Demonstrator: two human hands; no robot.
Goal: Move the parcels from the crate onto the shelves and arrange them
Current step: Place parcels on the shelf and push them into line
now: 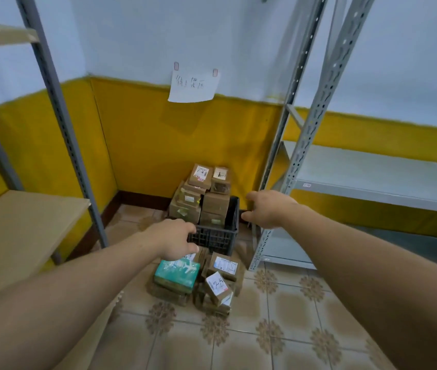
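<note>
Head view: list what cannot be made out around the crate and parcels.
All in the head view:
Crate: near left corner hidden behind the left hand.
Right hand: fingertips turned away; contact with crate unclear.
Parcels: lower ones hidden by the crate wall; label writing too small.

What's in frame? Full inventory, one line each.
crate: 1, black, floor, in the corner
parcels in crate: several, brown, stacked above its rim
parcels on floor: several, brown, piled before the crate
teal parcel: 1, teal, left side of that pile
note: 1, white, wall above the crate
right shelving: 1, grey, right of crate
left shelving: 1, grey posts with beige boards, left
left grip: 1, bare, at crate's near-left corner, hold unclear
right grip: 1, bare, open beside crate's right rim
</note>
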